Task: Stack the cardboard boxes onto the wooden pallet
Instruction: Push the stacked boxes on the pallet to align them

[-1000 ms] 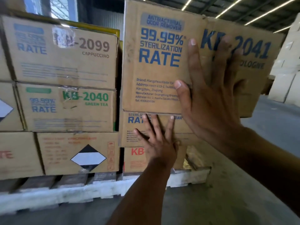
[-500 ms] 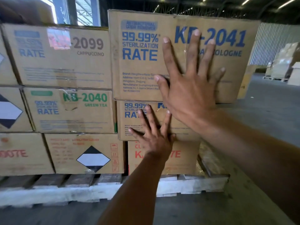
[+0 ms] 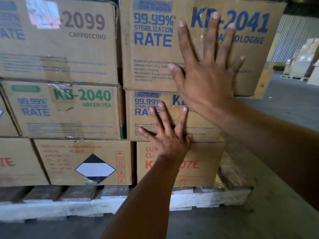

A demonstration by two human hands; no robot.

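A stack of cardboard boxes is seen on a wooden pallet [image 3: 120, 204], three layers high. The top box [image 3: 155, 66], printed KB-2041, is pressed by the right hand [image 3: 207, 80], laid flat with fingers spread wide. The box beneath [image 3: 146, 128] is braced by the left hand [image 3: 170, 138], also flat and splayed. Nothing is gripped by either hand. The top box overhangs to the right, so it is probably being pushed square against the neighbouring box [image 3: 60, 49] marked 2099. All boxes are closed and taped; their contents cannot be seen.
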